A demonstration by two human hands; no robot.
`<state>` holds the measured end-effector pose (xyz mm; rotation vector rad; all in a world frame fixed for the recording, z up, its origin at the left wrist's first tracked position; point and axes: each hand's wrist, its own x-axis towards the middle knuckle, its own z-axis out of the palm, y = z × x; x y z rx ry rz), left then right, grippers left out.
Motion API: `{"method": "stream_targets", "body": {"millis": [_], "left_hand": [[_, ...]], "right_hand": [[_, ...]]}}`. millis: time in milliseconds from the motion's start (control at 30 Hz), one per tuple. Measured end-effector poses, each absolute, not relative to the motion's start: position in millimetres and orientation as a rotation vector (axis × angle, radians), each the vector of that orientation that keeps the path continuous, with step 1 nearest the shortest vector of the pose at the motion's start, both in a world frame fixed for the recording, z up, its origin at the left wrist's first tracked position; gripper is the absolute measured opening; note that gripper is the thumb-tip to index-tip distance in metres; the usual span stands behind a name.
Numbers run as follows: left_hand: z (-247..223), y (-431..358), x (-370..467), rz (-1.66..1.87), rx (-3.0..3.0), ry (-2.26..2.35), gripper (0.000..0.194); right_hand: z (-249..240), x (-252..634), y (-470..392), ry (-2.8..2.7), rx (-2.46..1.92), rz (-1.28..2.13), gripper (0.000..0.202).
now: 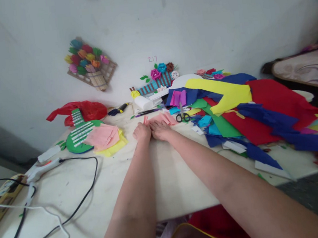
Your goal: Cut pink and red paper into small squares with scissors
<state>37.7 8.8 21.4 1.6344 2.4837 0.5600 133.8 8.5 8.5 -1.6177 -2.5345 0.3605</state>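
Both my hands are together at the middle of the table, over a piece of pink crepe paper (167, 118). My left hand (142, 132) is closed on the paper's left end, a small pleated bit standing up at its fingertips. Beside it, my right hand (160, 130) lies on the paper with its fingers stretched out flat. The paper's right part spreads past that hand toward black-handled scissors (183, 117). Parts of the paper are hidden under my hands. Two dark pens (148, 112) lie just behind.
A heap of coloured paper (276, 103) covers the right side. At left are a green guitar-shaped craft (75, 138), pink sheets (103, 137) on yellow ones, a red bag (90, 110), pliers (118, 109), a glue gun (43, 169) with looping cords, and a power strip (7, 201).
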Motion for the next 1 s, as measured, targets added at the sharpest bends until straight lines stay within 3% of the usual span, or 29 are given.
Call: {"method": "stream_targets", "body": {"millis": [267, 633, 1000], "left_hand": [[21, 9, 35, 0.472, 1.723, 2.453, 0.039], [23, 10, 31, 0.457, 1.74, 2.427, 0.048], [21, 11, 26, 0.487, 1.732, 2.417, 0.032]], "right_hand": [[9, 134, 7, -2.555, -1.633, 0.333, 0.059], [11, 135, 4, -2.512, -1.643, 0.37, 0.061], [9, 136, 5, -2.518, -1.618, 0.362, 0.061]]}}
